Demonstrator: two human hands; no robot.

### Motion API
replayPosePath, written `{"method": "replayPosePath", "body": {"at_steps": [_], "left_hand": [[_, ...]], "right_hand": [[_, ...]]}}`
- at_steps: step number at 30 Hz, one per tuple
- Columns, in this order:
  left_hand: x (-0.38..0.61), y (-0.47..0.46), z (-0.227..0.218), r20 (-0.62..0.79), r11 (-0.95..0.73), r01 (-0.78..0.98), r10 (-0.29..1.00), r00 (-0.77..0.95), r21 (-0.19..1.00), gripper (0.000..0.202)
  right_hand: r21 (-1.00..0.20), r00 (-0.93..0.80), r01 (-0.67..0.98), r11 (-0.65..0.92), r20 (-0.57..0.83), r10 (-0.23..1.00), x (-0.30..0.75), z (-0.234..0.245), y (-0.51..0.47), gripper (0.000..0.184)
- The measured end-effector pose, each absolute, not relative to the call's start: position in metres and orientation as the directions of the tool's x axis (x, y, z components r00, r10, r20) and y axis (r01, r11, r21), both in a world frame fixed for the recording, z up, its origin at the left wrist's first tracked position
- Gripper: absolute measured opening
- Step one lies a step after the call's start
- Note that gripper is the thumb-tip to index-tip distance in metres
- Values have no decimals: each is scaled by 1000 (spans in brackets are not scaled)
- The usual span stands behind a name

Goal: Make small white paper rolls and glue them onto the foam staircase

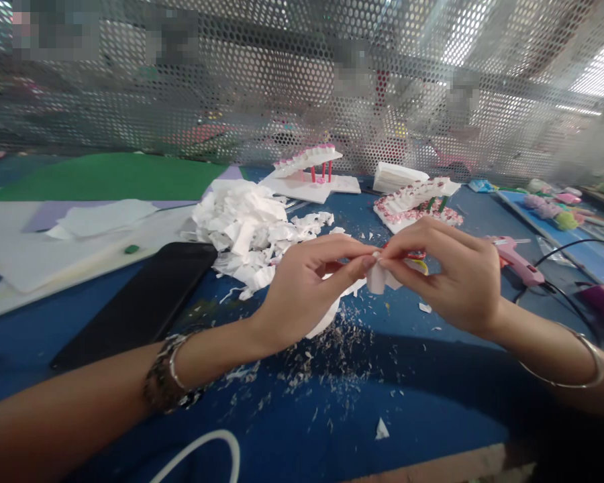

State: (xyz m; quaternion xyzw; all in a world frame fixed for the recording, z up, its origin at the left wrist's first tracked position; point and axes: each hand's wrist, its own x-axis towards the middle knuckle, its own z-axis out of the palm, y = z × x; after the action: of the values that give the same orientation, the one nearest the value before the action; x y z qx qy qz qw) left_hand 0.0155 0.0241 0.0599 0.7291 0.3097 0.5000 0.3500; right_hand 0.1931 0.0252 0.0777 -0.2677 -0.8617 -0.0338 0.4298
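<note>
Between the fingertips of both hands hangs a small piece of white paper. My left hand pinches its left side with thumb and forefinger. From the other side my right hand pinches it too, and the fingertips nearly meet. Something red and yellow shows partly behind my right fingers; its kind is hidden. Below my left hand a rounded white piece lies on the table, partly covered. A big heap of torn white paper sits beyond my left hand.
Paper crumbs litter the blue table. A black flat case lies left, a pink glue gun with its cord right. Two small stair-like models, one on red posts and one pink-speckled, stand before the perforated metal screen.
</note>
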Motion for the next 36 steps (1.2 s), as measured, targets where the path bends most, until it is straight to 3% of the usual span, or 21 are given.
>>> {"method": "replayPosePath", "body": {"at_steps": [6,13,22,27,36], "left_hand": [[15,22,63,601,-670,112,717,354,734,9],[13,22,65,571,-640,163,753,325,751,15],[11,27,63,555,-581,11,782,285,813,5],[11,34,60,494,-500,-85,789,365,862,3],[16,26,60,515,-499,-135,803,300,856,9]], "right_hand": [[-234,-466,478,847,749,470,190,80,21,5],[-338,-438,479,810,708,554,191,85,21,5],[-495,-384,423,759,660,645,190,87,19,4],[-584,-403,355,730,609,683,189,84,21,5],[-556,-339,254,791,715,611,186,67,24,4]]}}
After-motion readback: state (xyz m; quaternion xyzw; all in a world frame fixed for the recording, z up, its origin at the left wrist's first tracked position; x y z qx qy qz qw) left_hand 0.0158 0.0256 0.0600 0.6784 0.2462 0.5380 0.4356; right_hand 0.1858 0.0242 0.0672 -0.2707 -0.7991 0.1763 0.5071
